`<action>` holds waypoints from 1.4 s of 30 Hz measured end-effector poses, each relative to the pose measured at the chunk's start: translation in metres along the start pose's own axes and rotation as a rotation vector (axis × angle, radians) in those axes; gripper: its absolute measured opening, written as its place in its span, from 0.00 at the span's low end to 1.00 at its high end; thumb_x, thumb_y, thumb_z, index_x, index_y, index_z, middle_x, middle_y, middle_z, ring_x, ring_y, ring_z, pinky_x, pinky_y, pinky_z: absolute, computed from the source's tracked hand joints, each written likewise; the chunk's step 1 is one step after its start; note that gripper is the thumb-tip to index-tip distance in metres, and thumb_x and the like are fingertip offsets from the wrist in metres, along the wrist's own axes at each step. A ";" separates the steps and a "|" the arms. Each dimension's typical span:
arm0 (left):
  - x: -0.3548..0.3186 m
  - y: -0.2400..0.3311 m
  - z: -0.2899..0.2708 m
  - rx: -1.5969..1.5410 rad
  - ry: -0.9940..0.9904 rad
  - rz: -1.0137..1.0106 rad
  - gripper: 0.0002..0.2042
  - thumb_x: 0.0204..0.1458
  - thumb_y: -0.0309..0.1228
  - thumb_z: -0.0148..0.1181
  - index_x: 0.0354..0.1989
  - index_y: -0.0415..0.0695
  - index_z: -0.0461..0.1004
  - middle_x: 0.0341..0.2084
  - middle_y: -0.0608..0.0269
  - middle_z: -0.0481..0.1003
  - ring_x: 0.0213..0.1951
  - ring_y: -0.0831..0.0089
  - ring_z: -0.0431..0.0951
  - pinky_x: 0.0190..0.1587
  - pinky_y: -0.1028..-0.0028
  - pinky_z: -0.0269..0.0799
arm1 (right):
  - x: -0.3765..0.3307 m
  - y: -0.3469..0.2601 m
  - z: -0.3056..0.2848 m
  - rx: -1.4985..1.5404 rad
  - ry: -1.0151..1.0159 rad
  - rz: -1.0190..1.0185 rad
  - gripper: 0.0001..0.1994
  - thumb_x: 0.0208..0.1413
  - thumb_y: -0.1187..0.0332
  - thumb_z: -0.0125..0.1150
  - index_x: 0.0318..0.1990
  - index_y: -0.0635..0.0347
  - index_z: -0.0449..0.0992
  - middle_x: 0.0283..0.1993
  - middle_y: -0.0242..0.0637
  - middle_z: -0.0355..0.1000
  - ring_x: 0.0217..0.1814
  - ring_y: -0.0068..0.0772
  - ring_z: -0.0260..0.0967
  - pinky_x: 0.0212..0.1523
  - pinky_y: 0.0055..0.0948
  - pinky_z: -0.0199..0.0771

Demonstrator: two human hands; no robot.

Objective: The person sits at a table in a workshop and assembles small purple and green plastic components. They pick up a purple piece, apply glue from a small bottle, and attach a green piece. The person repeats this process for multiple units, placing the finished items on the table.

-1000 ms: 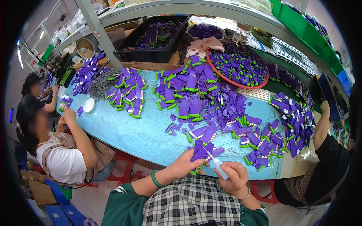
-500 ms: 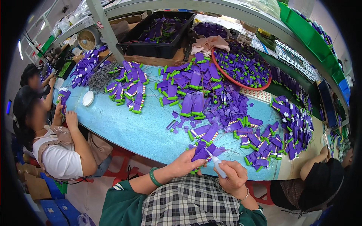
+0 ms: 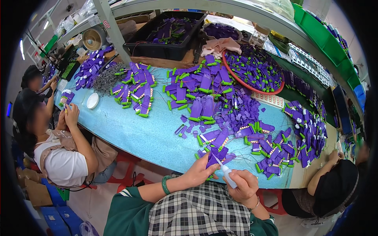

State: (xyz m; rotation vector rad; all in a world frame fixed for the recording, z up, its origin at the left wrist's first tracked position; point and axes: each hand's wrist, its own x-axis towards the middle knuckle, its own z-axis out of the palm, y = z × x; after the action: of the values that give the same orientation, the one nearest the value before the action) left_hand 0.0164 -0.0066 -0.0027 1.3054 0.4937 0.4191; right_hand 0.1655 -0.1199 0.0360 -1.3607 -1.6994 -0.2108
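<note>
The left hand (image 3: 201, 172) pinches a purple part (image 3: 214, 158) at the worktop (image 3: 130, 129) edge; the right hand (image 3: 245, 187), fingers wrapped, holds a small white bottle (image 3: 227, 174) against it.

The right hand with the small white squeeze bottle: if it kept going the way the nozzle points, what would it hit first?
The right hand aims its small white squeeze bottle up and left. First in line would be the flat purple plastic piece pinched by the left hand. The tip looks almost on it, though depth is unclear.
</note>
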 end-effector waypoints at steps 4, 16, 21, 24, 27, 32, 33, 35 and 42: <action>0.000 0.004 0.001 0.060 0.015 0.009 0.19 0.61 0.30 0.49 0.58 0.37 0.57 0.44 0.59 0.69 0.42 0.72 0.74 0.36 0.71 0.81 | -0.002 0.002 0.001 -0.001 -0.001 -0.002 0.20 0.36 0.76 0.75 0.41 0.59 0.74 0.34 0.39 0.71 0.22 0.31 0.71 0.18 0.25 0.67; -0.001 0.007 0.001 0.051 0.024 0.014 0.17 0.61 0.27 0.49 0.56 0.35 0.58 0.43 0.56 0.70 0.39 0.70 0.76 0.35 0.72 0.79 | -0.001 0.003 -0.001 0.019 -0.037 -0.010 0.20 0.37 0.76 0.74 0.41 0.59 0.75 0.35 0.39 0.71 0.23 0.31 0.71 0.19 0.25 0.68; 0.001 0.000 -0.005 -0.375 0.038 -0.050 0.16 0.61 0.29 0.49 0.55 0.38 0.59 0.43 0.56 0.71 0.45 0.70 0.74 0.40 0.68 0.80 | -0.005 0.001 -0.003 0.012 0.051 0.064 0.21 0.35 0.78 0.75 0.40 0.59 0.75 0.34 0.39 0.71 0.26 0.32 0.71 0.23 0.26 0.70; 0.000 -0.001 -0.007 -0.478 0.024 -0.066 0.16 0.61 0.29 0.49 0.55 0.39 0.59 0.44 0.56 0.72 0.45 0.69 0.74 0.42 0.67 0.80 | -0.006 0.001 -0.004 -0.011 0.060 0.125 0.22 0.34 0.78 0.75 0.40 0.59 0.75 0.34 0.39 0.71 0.28 0.34 0.72 0.26 0.27 0.72; -0.001 -0.002 -0.007 -0.466 0.015 -0.047 0.16 0.61 0.28 0.48 0.55 0.39 0.59 0.44 0.55 0.72 0.45 0.69 0.74 0.43 0.67 0.79 | -0.003 0.000 -0.002 -0.051 0.056 0.133 0.22 0.34 0.78 0.75 0.40 0.59 0.75 0.34 0.39 0.71 0.30 0.34 0.72 0.28 0.27 0.72; -0.001 -0.011 -0.008 -0.395 0.008 -0.019 0.16 0.61 0.28 0.48 0.56 0.40 0.59 0.44 0.54 0.73 0.46 0.68 0.75 0.42 0.68 0.79 | -0.002 -0.001 -0.002 -0.060 0.043 0.149 0.21 0.34 0.77 0.76 0.40 0.59 0.75 0.33 0.38 0.71 0.30 0.34 0.72 0.28 0.28 0.72; -0.001 -0.012 -0.008 -0.372 0.002 -0.012 0.16 0.61 0.28 0.48 0.56 0.40 0.59 0.44 0.54 0.73 0.46 0.68 0.75 0.42 0.68 0.79 | -0.002 -0.002 -0.002 -0.065 0.034 0.149 0.21 0.34 0.77 0.76 0.40 0.59 0.75 0.33 0.38 0.71 0.30 0.34 0.72 0.29 0.28 0.72; -0.002 -0.013 -0.008 -0.344 0.000 0.005 0.16 0.61 0.28 0.48 0.56 0.39 0.59 0.44 0.55 0.72 0.45 0.69 0.75 0.42 0.68 0.79 | -0.001 -0.002 -0.002 -0.070 0.025 0.142 0.21 0.34 0.77 0.75 0.39 0.59 0.75 0.33 0.38 0.72 0.30 0.34 0.72 0.29 0.27 0.72; -0.003 -0.016 0.003 -0.252 0.142 0.119 0.15 0.61 0.26 0.48 0.55 0.37 0.59 0.43 0.57 0.72 0.41 0.72 0.76 0.42 0.71 0.77 | -0.005 -0.001 -0.002 -0.051 0.070 0.117 0.21 0.34 0.76 0.76 0.40 0.59 0.75 0.34 0.38 0.71 0.28 0.33 0.71 0.25 0.26 0.70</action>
State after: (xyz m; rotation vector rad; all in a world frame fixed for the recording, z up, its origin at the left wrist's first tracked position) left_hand 0.0163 -0.0139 -0.0173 1.0690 0.4668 0.6550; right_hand 0.1656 -0.1249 0.0339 -1.4683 -1.5608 -0.2338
